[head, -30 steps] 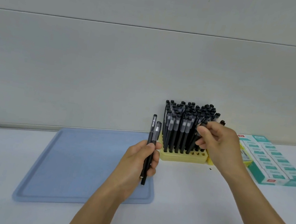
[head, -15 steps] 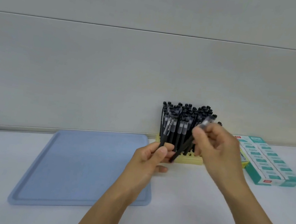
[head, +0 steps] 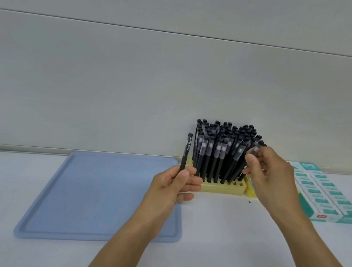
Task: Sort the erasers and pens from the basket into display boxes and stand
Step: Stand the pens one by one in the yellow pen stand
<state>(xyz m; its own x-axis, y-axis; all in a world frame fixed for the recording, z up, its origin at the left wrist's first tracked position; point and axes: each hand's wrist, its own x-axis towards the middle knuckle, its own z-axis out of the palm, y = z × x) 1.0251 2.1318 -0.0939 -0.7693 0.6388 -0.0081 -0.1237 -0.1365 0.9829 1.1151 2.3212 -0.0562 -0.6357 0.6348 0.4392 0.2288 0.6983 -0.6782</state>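
Since half a second ago, one pen has passed across: my left hand [head: 175, 183] now grips a single black pen [head: 185, 154] upright, cap end up, just left of the yellow pen stand [head: 221, 187], while my right hand [head: 270, 175] pinches another pen [head: 255, 149] near its capped top at the stand's right front corner. That pen's long axis leans slightly, its lower end hidden behind my fingers and the packed pens, so I cannot tell whether it is seated. Free holes show along the stand's front row, nearer my right hand. I judge the right hand should lower its pen straight down into one. Eraser display boxes [head: 330, 198] lie to the right on the surface; the blue tray [head: 94, 201] lies left.
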